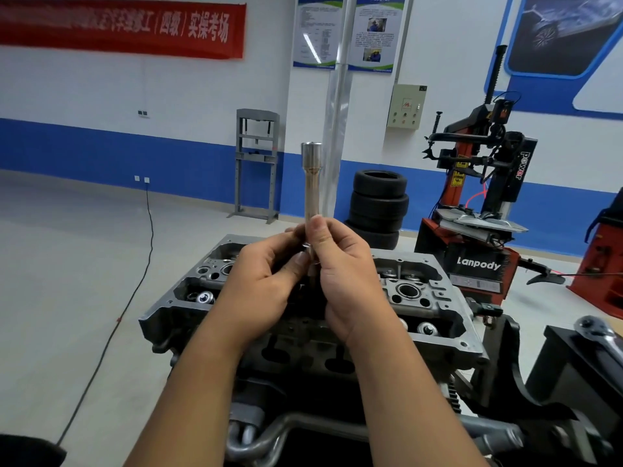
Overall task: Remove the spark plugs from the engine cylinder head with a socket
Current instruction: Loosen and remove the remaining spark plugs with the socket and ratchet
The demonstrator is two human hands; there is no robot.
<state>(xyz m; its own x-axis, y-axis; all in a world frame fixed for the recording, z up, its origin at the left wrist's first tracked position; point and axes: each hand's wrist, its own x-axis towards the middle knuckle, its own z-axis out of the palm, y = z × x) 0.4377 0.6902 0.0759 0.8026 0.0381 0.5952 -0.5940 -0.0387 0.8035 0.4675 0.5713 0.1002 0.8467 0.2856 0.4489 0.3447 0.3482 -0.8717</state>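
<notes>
Both hands raised together — left grip (pixel 266 274) and right grip (pixel 340 264) curled, fingertips pinching.

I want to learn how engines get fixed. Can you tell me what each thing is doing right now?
Socket: upright, lifted above the head, held by both hands.
Left hand: grips the socket's lower end.
Right hand: grips the socket's shaft.
Cylinder head: cover off, valve gear showing.
Ratchet: lying unused at right.
Tyres: stacked.
</notes>
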